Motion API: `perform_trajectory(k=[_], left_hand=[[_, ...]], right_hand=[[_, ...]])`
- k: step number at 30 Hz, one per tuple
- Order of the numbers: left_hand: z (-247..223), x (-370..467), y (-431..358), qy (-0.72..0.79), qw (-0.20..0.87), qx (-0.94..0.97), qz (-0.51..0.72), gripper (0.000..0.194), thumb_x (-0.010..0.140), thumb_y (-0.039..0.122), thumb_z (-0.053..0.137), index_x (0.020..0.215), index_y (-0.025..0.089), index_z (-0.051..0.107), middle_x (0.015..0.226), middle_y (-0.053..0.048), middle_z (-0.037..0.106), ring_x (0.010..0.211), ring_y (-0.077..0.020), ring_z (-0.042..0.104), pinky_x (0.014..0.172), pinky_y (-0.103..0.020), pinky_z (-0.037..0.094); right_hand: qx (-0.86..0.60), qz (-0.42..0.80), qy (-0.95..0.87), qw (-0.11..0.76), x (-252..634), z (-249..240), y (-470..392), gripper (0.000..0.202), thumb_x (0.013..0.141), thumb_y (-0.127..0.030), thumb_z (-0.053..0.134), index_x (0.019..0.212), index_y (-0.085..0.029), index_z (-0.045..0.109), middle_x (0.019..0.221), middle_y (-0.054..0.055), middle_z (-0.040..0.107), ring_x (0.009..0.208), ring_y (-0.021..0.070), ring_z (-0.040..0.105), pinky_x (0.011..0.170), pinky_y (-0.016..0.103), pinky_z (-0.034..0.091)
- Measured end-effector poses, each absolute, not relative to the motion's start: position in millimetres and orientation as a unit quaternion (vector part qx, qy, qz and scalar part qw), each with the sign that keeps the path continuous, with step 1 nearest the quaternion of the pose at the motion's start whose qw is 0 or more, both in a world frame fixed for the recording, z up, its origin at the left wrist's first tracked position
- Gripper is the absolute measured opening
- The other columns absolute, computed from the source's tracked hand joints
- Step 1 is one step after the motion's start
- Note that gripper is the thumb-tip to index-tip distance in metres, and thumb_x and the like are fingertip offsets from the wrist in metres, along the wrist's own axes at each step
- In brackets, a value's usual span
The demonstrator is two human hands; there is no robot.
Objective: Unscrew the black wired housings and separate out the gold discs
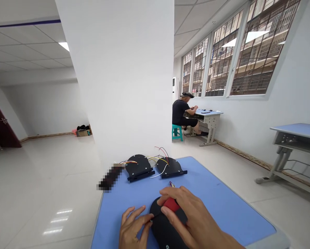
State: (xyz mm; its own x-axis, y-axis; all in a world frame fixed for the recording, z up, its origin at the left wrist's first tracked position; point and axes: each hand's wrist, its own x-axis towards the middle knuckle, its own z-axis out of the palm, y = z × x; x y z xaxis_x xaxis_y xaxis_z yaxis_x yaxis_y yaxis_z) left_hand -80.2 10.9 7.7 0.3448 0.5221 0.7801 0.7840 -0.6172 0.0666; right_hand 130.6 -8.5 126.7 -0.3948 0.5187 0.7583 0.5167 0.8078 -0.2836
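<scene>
A white tiled room is seen, with a broad pillar (121, 76) filling the centre of the frame and barred windows (238, 52) along the upper right. At middle right a person (182, 112) is seated at a desk (209, 114) by the wall; another desk (297, 133) stands at the right edge. The lower half is taken by a blue table (222, 200).

On the table, just above centre, two black fan units (139, 166) (170, 166) are laid side by side, with coloured wires (161, 155) trailing from them. A blurred dark thing (110, 177) lies at the table's left corner; what it is cannot be told.

At lower centre a third black unit (161, 224) is held flat on the table. The right hand (191, 218) is curled over it, the thumb and fingers pinching a red part (171, 204) on top. The left hand (134, 224) is spread loosely beside the unit, its fingertips touching the left rim. A wire tip (171, 184) shows just above the right hand.

The step in hand is judged to be the seating or freeing of the red part. It would be done best with the unit braced firmly by the left fingers, so that no sliding is allowed, and with the force kept square to the housing. The wires should be kept out from under the palm, lest they be pinched or pulled loose.
</scene>
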Motion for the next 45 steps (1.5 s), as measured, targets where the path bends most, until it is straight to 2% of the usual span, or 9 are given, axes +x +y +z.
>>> perform_trajectory(k=[3,7,11,17,21,25,30,40,45], left_hand=[[12,-74,16,-0.439,0.141,-0.796,-0.393,0.017,0.091,0.024,0.056,0.097,0.027,0.071,0.091,0.001,0.080,0.090,-0.0214,0.075,0.079,-0.040,0.062],[13,-67,24,-0.496,0.088,-0.786,-0.359,0.019,0.084,0.017,0.061,0.093,0.027,0.075,0.095,-0.004,0.079,0.086,-0.0240,0.075,0.075,-0.041,0.062],[4,-68,29,-0.504,0.039,-0.795,-0.336,0.034,0.076,0.007,0.064,0.099,0.029,0.074,0.094,0.000,0.079,0.093,-0.0255,0.073,0.077,-0.041,0.062],[-10,-70,31,-0.539,-0.033,-0.776,-0.326,0.027,0.079,0.009,0.062,0.096,0.026,0.073,0.101,-0.002,0.077,0.100,-0.0264,0.070,0.085,-0.043,0.059],[-15,-71,31,-0.532,-0.062,-0.776,-0.333,0.024,0.085,0.014,0.055,0.098,0.025,0.072,0.101,-0.004,0.076,0.096,-0.0240,0.071,0.084,-0.040,0.057],[-17,-72,32,-0.539,-0.073,-0.772,-0.329,0.025,0.090,0.020,0.049,0.101,0.025,0.071,0.097,-0.004,0.077,0.091,-0.0228,0.072,0.081,-0.038,0.057],[-14,-69,30,-0.553,-0.076,-0.765,-0.320,0.026,0.089,0.019,0.047,0.100,0.025,0.070,0.096,-0.002,0.077,0.089,-0.0222,0.073,0.079,-0.036,0.057],[-22,-73,34,-0.524,-0.072,-0.778,-0.340,0.028,0.089,0.021,0.046,0.101,0.023,0.071,0.105,-0.007,0.076,0.097,-0.0210,0.072,0.086,-0.035,0.058],[-44,-67,18,-0.548,-0.020,-0.727,-0.413,0.031,0.082,0.029,0.054,0.109,0.018,0.066,0.099,-0.009,0.076,0.091,-0.0243,0.073,0.080,-0.036,0.061]], right_hand=[[-0.303,0.024,-0.846,0.437,124,126,-4,0.021,0.094,-0.015,0.046,0.112,-0.024,0.049,0.090,0.001,0.074,0.080,0.0168,0.070,0.079,0.034,0.049],[-0.325,0.040,-0.864,0.383,111,123,6,0.019,0.093,-0.015,0.047,0.109,-0.022,0.053,0.090,0.002,0.073,0.081,0.0184,0.068,0.082,0.037,0.045],[-0.351,0.054,-0.878,0.322,105,118,16,0.023,0.091,-0.012,0.051,0.113,-0.021,0.054,0.089,0.002,0.073,0.083,0.0204,0.068,0.081,0.037,0.043],[-0.347,0.073,-0.886,0.299,103,115,27,0.024,0.092,-0.014,0.053,0.115,-0.020,0.053,0.089,0.002,0.072,0.085,0.0215,0.067,0.081,0.036,0.041],[-0.341,0.072,-0.893,0.284,102,118,33,0.025,0.092,-0.014,0.055,0.116,-0.018,0.053,0.088,0.003,0.072,0.084,0.0219,0.067,0.080,0.035,0.042],[-0.336,0.068,-0.898,0.277,98,121,38,0.025,0.092,-0.014,0.055,0.116,-0.017,0.054,0.091,0.005,0.073,0.086,0.0221,0.067,0.083,0.036,0.042],[-0.330,0.066,-0.902,0.270,95,125,41,0.025,0.092,-0.015,0.056,0.117,-0.018,0.054,0.092,0.004,0.074,0.089,0.0220,0.067,0.084,0.034,0.042],[-0.340,0.080,-0.906,0.241,96,130,41,0.026,0.092,-0.016,0.055,0.118,-0.018,0.054,0.093,0.004,0.074,0.090,0.0224,0.066,0.084,0.035,0.042],[-0.319,0.087,-0.921,0.206,104,142,34,0.041,0.089,-0.014,0.052,0.130,-0.016,0.047,0.119,0.011,0.066,0.106,0.0243,0.061,0.092,0.038,0.041]])
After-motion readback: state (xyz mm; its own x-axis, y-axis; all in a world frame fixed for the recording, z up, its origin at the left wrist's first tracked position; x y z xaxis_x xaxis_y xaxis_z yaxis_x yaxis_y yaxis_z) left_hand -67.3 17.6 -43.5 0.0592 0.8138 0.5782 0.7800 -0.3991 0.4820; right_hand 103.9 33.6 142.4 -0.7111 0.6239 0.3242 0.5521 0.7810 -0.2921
